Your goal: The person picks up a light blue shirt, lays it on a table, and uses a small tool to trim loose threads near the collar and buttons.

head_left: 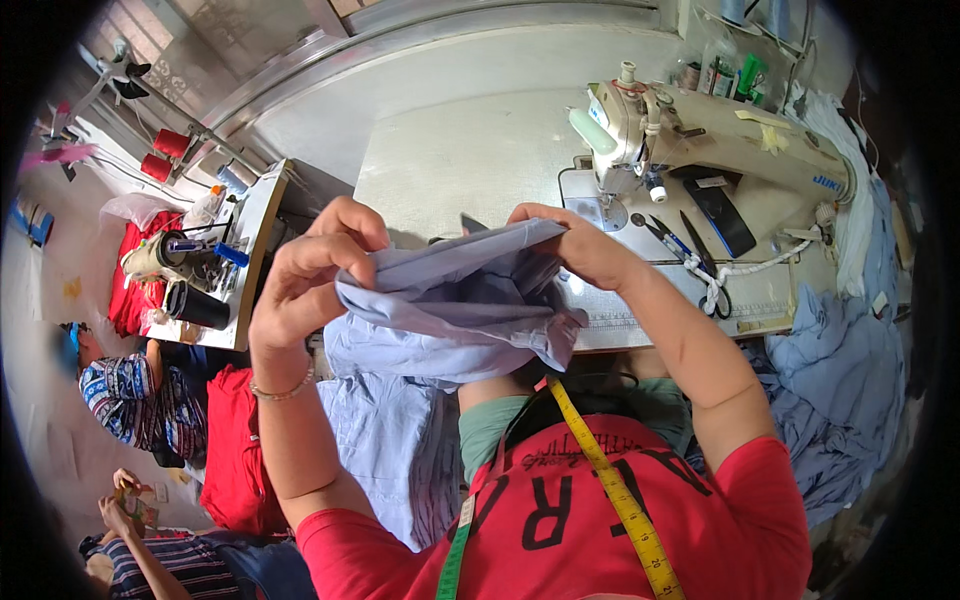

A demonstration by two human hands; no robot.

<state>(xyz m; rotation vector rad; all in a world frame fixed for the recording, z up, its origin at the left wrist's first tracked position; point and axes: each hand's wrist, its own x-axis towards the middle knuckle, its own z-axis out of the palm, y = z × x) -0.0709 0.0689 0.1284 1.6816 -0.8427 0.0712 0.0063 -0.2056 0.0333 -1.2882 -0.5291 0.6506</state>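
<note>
Light blue cloth, gathered with an opening facing up, hangs between my hands above the front edge of the sewing table. My left hand pinches its folded left edge between thumb and fingers. At the upper right corner, my right hand is closed on the same cloth, its fingers partly hidden behind it. A dark pointed piece shows just beyond the cloth's upper edge; I cannot tell what it is. To the right of my right hand stands a sewing machine.
Scissors and a dark phone lie beside the machine. Blue cloth is heaped at right and below left. A measuring tape hangs over my red shirt. Two people sit at left, near a side table.
</note>
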